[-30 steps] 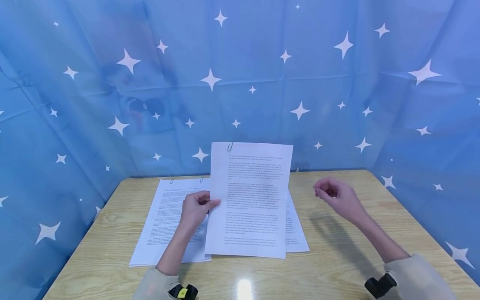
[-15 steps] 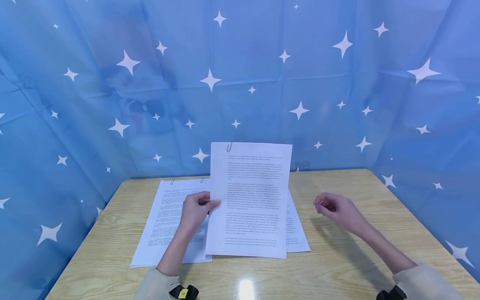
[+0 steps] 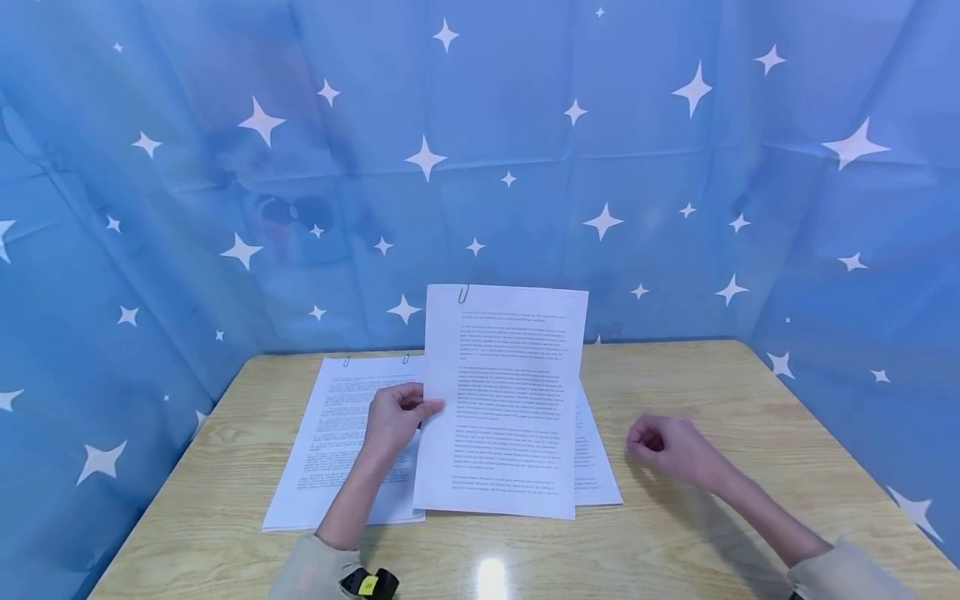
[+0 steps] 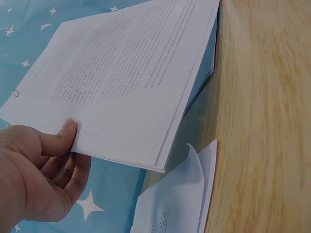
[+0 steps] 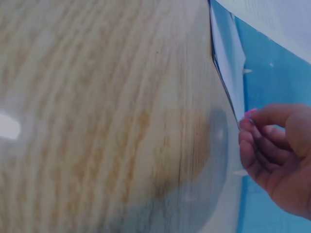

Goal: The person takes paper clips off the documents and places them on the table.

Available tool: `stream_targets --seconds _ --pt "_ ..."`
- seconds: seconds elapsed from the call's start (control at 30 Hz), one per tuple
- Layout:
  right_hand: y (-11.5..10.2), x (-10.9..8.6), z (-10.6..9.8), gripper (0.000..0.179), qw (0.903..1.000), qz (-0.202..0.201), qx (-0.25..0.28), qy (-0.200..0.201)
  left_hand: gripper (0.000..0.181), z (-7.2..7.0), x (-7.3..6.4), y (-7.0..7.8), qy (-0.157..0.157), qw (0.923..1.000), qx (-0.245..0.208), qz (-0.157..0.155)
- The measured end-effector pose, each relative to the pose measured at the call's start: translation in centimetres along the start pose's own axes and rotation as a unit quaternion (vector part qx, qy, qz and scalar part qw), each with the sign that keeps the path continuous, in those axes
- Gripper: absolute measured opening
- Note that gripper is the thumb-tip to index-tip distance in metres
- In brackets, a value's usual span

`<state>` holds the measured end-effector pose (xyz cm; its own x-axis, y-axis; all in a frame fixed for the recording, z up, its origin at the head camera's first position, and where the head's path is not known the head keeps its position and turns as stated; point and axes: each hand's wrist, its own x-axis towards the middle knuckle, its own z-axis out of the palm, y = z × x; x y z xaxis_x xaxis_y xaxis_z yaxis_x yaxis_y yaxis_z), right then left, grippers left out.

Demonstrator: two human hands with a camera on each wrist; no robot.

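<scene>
Fingers of the left hand pinch white printed sheets raised over the pale wooden bench, right hand pinching some tiny pink thing — I'd keep those sheets flush.

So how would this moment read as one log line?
left fingers: hold clipped pages | right fingers: pinch small pink item | table: more printed pages
</scene>
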<state>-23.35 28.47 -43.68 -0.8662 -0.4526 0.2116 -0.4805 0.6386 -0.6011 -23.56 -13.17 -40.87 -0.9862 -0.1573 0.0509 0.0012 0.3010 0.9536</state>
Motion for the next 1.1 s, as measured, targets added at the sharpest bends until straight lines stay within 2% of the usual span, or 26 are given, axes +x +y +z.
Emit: stream_targets --seconds 0.23,0.47,0.8,1.1 --pt "0.0 -0.4 0.6 0.012 0.9996 -0.01 -0.001 -0.027 0.019 -0.1 0.1 0.1 0.0 1.0 0.004 -0.003" --pt "-0.5 -0.7 1.0 0.013 0.9985 0.01 -0.002 -0.053 0.02 0.0 0.0 -0.1 -0.002 1.0 0.002 -0.006" --pt "-1.2 -0.7 1.0 0.012 0.9976 0.017 -0.006 -0.067 0.021 0.0 0.0 -0.1 -0.001 0.9999 0.009 -0.009" --pt "-1.3 -0.8 0.8 0.011 0.9971 0.022 0.013 -0.071 0.02 -0.1 0.2 -0.1 -0.002 0.9999 0.011 -0.008"
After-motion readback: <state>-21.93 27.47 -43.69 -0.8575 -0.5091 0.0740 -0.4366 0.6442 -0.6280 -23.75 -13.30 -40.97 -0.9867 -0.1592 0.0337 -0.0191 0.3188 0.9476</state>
